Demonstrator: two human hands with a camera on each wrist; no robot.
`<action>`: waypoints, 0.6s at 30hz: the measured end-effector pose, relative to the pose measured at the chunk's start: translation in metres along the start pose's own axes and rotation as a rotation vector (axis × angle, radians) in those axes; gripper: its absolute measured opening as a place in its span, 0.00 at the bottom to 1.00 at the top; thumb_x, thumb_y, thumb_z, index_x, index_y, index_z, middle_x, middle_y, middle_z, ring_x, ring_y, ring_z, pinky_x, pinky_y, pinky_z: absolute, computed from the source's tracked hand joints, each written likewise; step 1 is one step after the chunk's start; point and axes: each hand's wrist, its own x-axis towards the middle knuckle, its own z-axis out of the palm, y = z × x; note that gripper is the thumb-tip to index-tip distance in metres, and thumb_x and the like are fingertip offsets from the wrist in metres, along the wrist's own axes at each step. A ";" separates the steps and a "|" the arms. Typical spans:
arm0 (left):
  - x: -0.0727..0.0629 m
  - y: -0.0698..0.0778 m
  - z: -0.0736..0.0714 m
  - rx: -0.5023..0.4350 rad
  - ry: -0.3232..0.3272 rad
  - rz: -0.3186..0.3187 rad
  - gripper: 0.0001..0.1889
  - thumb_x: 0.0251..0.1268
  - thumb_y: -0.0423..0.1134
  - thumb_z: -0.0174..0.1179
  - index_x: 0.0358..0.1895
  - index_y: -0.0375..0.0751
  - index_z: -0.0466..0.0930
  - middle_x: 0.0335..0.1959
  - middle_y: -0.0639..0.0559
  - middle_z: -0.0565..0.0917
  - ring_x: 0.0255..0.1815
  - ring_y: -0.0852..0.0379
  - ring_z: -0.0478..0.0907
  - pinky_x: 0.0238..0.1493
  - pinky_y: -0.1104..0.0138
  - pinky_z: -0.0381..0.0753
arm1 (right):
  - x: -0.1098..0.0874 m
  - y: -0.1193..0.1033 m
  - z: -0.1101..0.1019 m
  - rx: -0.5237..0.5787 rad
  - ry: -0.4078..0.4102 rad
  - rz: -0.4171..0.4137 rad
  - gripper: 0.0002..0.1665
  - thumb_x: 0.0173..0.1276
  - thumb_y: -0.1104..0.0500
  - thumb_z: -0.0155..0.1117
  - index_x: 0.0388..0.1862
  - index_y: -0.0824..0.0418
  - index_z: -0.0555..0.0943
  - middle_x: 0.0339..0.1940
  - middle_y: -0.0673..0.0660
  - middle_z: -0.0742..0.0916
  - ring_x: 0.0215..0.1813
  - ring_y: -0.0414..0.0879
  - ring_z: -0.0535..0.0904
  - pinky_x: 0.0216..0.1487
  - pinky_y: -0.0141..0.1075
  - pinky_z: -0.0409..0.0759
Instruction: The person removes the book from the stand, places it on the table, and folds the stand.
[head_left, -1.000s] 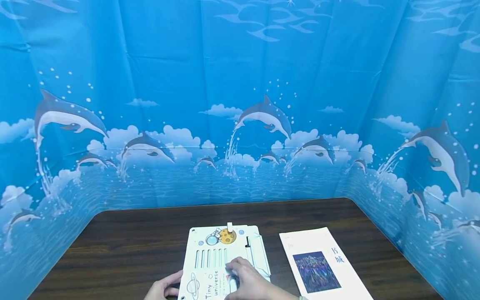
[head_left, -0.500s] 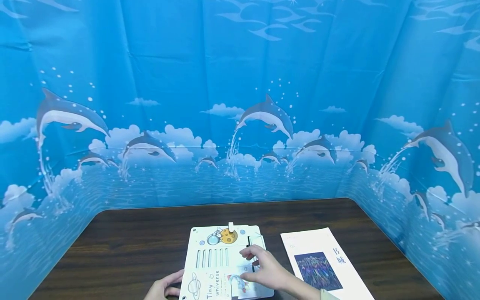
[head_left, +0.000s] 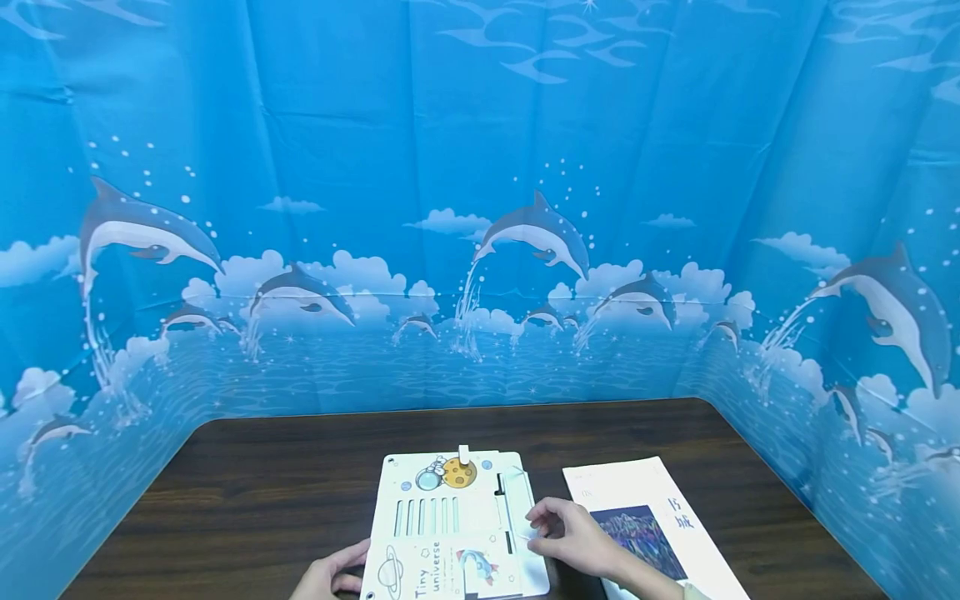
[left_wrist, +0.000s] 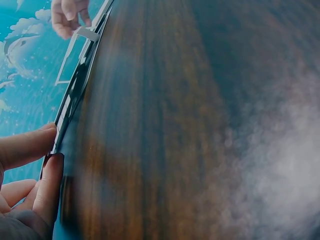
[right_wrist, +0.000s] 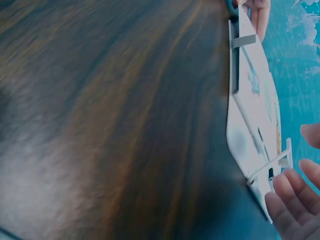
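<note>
A white folding book stand (head_left: 427, 525) lies flat on the table, printed with an astronaut, a rocket and "Tiny universe". Slots run across its middle. My left hand (head_left: 330, 573) grips its near left edge, thumb above and fingers beneath, as the left wrist view also shows. My right hand (head_left: 577, 537) hovers at the stand's right edge with loosely bent fingers spread apart and nothing between thumb and forefinger. In the right wrist view, a thin white wire bracket (right_wrist: 267, 165) stands up from the stand close by the right fingertips (right_wrist: 280, 187). A small white clip (head_left: 463, 454) sits at the top edge.
A white book (head_left: 678, 542) with a dark colourful picture lies right of the stand, partly covered by my right forearm. The dark wooden table (head_left: 247, 483) ends at a blue dolphin-print curtain (head_left: 450, 208) along the back and sides.
My right hand has left the stand's lower middle and moved right to its edge, uncovering the rocket print. The right panel has shifted slightly. My left hand keeps its grip.
</note>
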 end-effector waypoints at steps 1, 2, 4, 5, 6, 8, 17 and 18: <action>0.000 0.000 0.000 0.004 -0.001 0.002 0.44 0.38 0.21 0.66 0.58 0.09 0.47 0.52 0.19 0.66 0.37 0.54 0.80 0.35 0.68 0.80 | -0.001 0.002 0.000 0.004 -0.006 -0.008 0.14 0.53 0.63 0.65 0.38 0.68 0.77 0.32 0.54 0.81 0.32 0.39 0.75 0.33 0.29 0.75; 0.000 0.000 0.000 0.001 -0.001 0.000 0.44 0.38 0.21 0.66 0.58 0.09 0.46 0.52 0.18 0.65 0.37 0.54 0.80 0.35 0.68 0.80 | -0.001 0.004 0.000 0.009 -0.015 -0.014 0.12 0.53 0.64 0.65 0.37 0.67 0.77 0.31 0.54 0.81 0.31 0.38 0.75 0.33 0.28 0.75; 0.000 -0.001 0.000 0.008 -0.003 0.008 0.44 0.38 0.22 0.66 0.58 0.09 0.46 0.52 0.17 0.65 0.37 0.54 0.80 0.34 0.67 0.80 | -0.002 0.008 0.000 0.016 -0.028 -0.031 0.09 0.54 0.65 0.63 0.35 0.67 0.78 0.30 0.53 0.81 0.30 0.37 0.75 0.32 0.28 0.76; 0.000 -0.001 0.000 0.009 -0.003 0.010 0.44 0.38 0.22 0.66 0.58 0.09 0.46 0.52 0.17 0.65 0.37 0.54 0.80 0.34 0.68 0.80 | -0.002 0.010 0.001 0.018 -0.030 -0.037 0.08 0.55 0.66 0.62 0.35 0.67 0.78 0.30 0.53 0.82 0.30 0.36 0.75 0.32 0.28 0.76; 0.000 -0.001 0.000 0.009 -0.004 0.013 0.44 0.38 0.22 0.66 0.58 0.09 0.46 0.52 0.17 0.65 0.37 0.54 0.80 0.34 0.67 0.80 | -0.003 0.011 0.001 0.017 -0.030 -0.046 0.07 0.55 0.67 0.62 0.34 0.66 0.78 0.30 0.53 0.82 0.30 0.36 0.75 0.32 0.28 0.76; 0.000 -0.001 0.000 0.010 -0.002 0.012 0.44 0.38 0.22 0.66 0.58 0.09 0.46 0.52 0.17 0.65 0.37 0.54 0.80 0.33 0.68 0.80 | -0.003 0.013 0.002 0.019 -0.026 -0.052 0.05 0.56 0.68 0.60 0.33 0.66 0.79 0.30 0.54 0.82 0.30 0.35 0.74 0.32 0.28 0.75; 0.000 0.001 0.000 0.010 -0.012 0.023 0.43 0.38 0.19 0.64 0.57 0.09 0.46 0.51 0.17 0.66 0.36 0.55 0.80 0.34 0.68 0.80 | 0.001 0.014 0.005 0.017 0.025 -0.047 0.02 0.57 0.68 0.61 0.30 0.65 0.80 0.28 0.54 0.83 0.29 0.35 0.75 0.31 0.28 0.76; 0.000 0.001 0.000 0.013 -0.011 0.021 0.43 0.38 0.20 0.65 0.57 0.09 0.46 0.51 0.17 0.66 0.36 0.55 0.80 0.34 0.68 0.80 | 0.002 0.014 0.006 0.016 0.025 -0.045 0.02 0.57 0.68 0.61 0.29 0.65 0.81 0.28 0.53 0.83 0.29 0.35 0.75 0.31 0.28 0.76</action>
